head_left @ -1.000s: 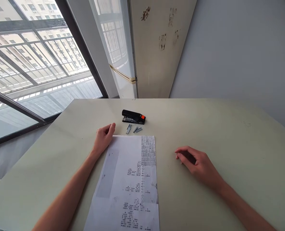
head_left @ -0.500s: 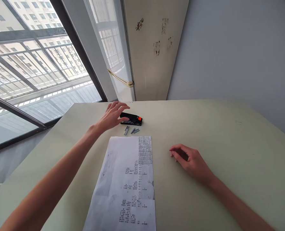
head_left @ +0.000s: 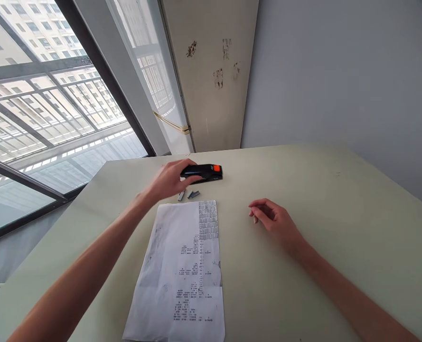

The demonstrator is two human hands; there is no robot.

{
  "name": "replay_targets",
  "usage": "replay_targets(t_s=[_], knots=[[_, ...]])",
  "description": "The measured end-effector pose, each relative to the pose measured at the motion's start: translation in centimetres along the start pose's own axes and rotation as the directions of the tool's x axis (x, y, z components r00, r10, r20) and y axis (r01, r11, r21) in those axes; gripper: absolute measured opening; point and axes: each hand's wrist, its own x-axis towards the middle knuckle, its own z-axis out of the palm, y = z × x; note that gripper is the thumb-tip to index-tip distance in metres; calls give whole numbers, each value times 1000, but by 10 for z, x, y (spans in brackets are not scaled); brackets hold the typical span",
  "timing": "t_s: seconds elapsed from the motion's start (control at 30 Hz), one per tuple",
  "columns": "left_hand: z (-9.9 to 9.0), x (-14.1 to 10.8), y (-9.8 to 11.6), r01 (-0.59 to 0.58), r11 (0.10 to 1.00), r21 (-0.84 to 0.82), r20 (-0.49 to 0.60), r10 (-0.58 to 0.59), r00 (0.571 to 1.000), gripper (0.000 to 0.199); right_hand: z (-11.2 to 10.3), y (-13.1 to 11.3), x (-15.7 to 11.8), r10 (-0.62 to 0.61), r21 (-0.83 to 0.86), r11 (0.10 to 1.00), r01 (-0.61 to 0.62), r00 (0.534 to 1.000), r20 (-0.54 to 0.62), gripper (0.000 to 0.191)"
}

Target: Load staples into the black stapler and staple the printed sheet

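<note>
A black stapler (head_left: pixel 205 172) with an orange-red patch on its right end is gripped at its left end by my left hand (head_left: pixel 171 179), thumb in front and fingers behind. Just in front of it on the table lie several small grey strips of staples (head_left: pixel 193 194). Nearer to me, a printed sheet of paper (head_left: pixel 177 270) lies flat, with dense text along its right side. My right hand (head_left: pixel 272 218) hovers or rests to the right of the paper, fingers curled and tips close together; I see nothing between them.
The pale table (head_left: pixel 321 199) spreads under everything, its far edge close behind the stapler. Beyond it stand a stained cream panel (head_left: pixel 214 109) and a grey wall (head_left: pixel 332 71). A large dark-framed window (head_left: pixel 79 109) fills the left.
My left hand has closed around the stapler and shifted it slightly right. My right hand's fingers have drawn a little closer together. The whole view has also moved a little.
</note>
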Motion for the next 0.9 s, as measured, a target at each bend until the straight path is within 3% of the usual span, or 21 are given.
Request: replay_targets(t_s=[0.07,0.17,0.23,0.33,0.47,0.57,0.73,0.9], knots=[[9,-6,45,-103,995,-7,14,103,995,35,-3,0,4,-9,76,997,16,996,-89,38],[37,-17,103,-177,983,-54,46,179,983,27,-9,-2,7,-6,141,990,28,987,-158,43],[60,-24,129,-214,970,-119,57,221,974,22,-13,-2,8,1,173,985,29,985,-173,43],[91,-29,150,-232,958,-172,63,245,967,18,-21,1,10,7,231,972,31,987,-163,44],[117,-31,158,-188,966,-179,79,205,976,23,-29,4,12,2,231,972,28,992,-128,42],[122,-33,154,-154,963,-221,53,170,984,28,-30,-1,11,-12,149,988,29,994,-111,42],[109,-49,133,-123,941,-315,23,137,990,53,-29,-3,9,-13,81,997,21,996,-92,46],[94,-76,107,-91,938,-335,17,103,995,40,-32,3,12,17,87,996,-10,997,-78,47]])
